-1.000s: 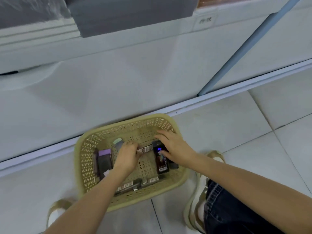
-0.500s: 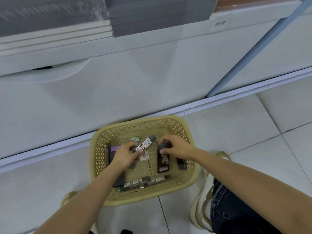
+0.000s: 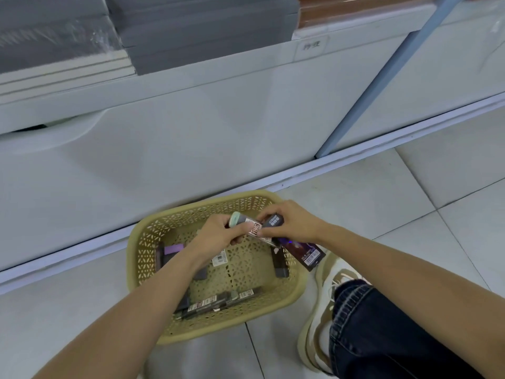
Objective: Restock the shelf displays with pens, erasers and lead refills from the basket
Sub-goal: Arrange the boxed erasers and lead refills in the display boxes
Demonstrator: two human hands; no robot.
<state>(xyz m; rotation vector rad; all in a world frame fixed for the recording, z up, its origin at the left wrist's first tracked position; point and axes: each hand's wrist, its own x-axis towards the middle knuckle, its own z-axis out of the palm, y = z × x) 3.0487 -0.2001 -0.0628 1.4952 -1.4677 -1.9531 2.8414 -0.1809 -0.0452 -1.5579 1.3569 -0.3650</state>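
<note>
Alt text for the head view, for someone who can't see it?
The left hand grips a green-capped labelled pack and the right hand holds a dark flat barcoded packet over a tan perforated plastic basket on the tiled floor. More dark packs lie inside it.

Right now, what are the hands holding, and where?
The left hand grips a green-capped tube near its cap; the right hand pinches a dark packet by its top end.

We see a tan lattice basket (image 3: 142,242) on the floor (image 3: 355,203); above it, a green-capped tube (image 3: 252,228), tilted, touching a dark pack (image 3: 303,248); inside, a purple-topped pack (image 3: 173,248) left, labelled pens (image 3: 216,302) along the near wall.
</note>
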